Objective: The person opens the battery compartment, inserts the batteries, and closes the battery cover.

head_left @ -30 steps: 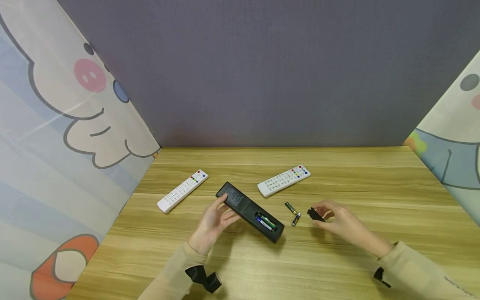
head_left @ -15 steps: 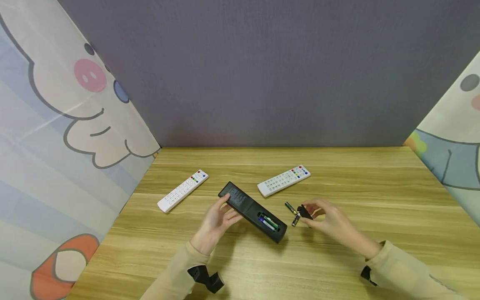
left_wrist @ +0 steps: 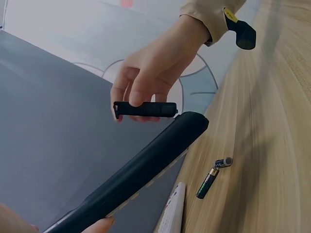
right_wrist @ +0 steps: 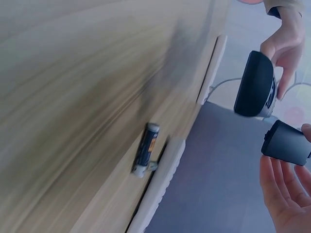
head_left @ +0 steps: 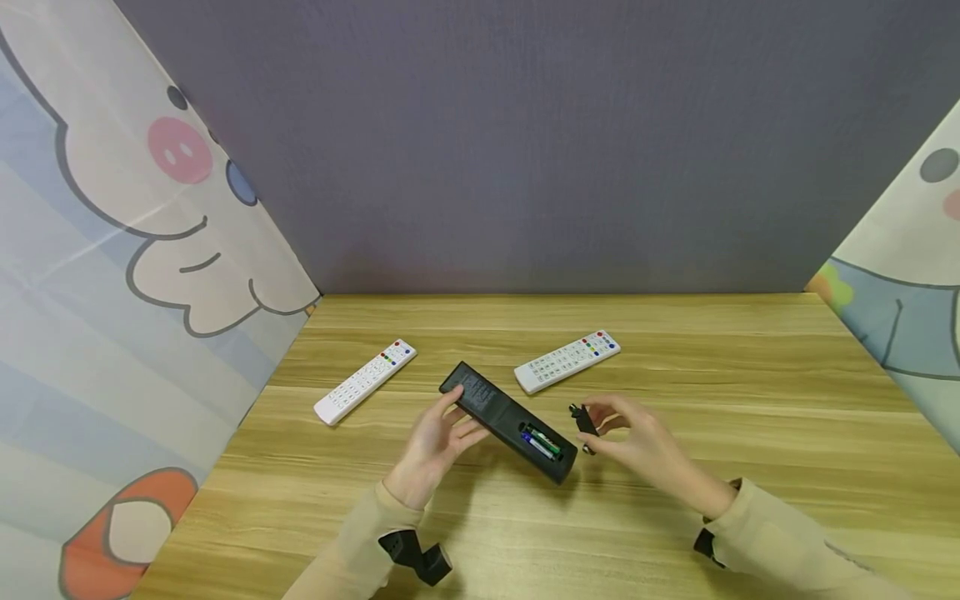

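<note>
My left hand [head_left: 426, 454] grips a black remote control [head_left: 491, 408] above the table, its back turned up. Two batteries [head_left: 542, 442], one green and one blue and white, lie side by side in its uncovered compartment. Just right of that end, my right hand [head_left: 637, 437] pinches a small black battery cover [head_left: 585, 421] between thumb and fingers. In the left wrist view, the cover [left_wrist: 146, 109] is close to the tip of the remote [left_wrist: 160, 150]; whether they touch I cannot tell. Two loose batteries [left_wrist: 208, 183] lie on the table below, largely hidden by the cover in the head view.
One white remote control [head_left: 365, 383] lies on the wooden table [head_left: 712, 358] at left. Another white remote control [head_left: 567, 362] lies behind the hands. A grey panel [head_left: 555, 150] stands along the table's back edge, with printed cloth [head_left: 150, 250] on the left side.
My right hand has moved left with the battery cover, toward the compartment end of the black remote control. The left hand and its remote have shifted slightly right.
</note>
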Demonstrator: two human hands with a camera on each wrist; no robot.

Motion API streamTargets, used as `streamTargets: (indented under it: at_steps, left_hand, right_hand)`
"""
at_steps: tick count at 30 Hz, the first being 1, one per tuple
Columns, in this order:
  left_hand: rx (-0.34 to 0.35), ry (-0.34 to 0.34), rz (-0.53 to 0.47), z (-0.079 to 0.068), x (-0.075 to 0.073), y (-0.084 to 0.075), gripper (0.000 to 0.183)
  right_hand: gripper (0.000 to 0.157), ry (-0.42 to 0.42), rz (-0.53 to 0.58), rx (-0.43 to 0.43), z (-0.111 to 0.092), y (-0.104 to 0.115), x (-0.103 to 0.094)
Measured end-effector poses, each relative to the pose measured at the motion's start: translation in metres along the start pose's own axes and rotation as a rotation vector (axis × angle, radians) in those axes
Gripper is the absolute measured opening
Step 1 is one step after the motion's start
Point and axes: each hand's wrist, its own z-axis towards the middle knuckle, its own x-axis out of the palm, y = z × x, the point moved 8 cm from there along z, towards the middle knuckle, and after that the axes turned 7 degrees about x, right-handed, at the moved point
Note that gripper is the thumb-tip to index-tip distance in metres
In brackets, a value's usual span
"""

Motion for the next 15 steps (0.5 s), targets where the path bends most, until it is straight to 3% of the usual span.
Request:
streamTargets:
  at_steps: [9,15]
  left_hand:
    - [0.009,0.024,-0.025,-0.001,0.004,0.000,0.034]
    - [0.009,0.025,-0.026,-0.002,0.006,0.000,0.036]
  right_hand:
    - [0.048,0.034,0.043,0.069,0.004,0.006,0.011]
    - [0.046,0.021,0.041,0.068,0.005,0.006,0.016]
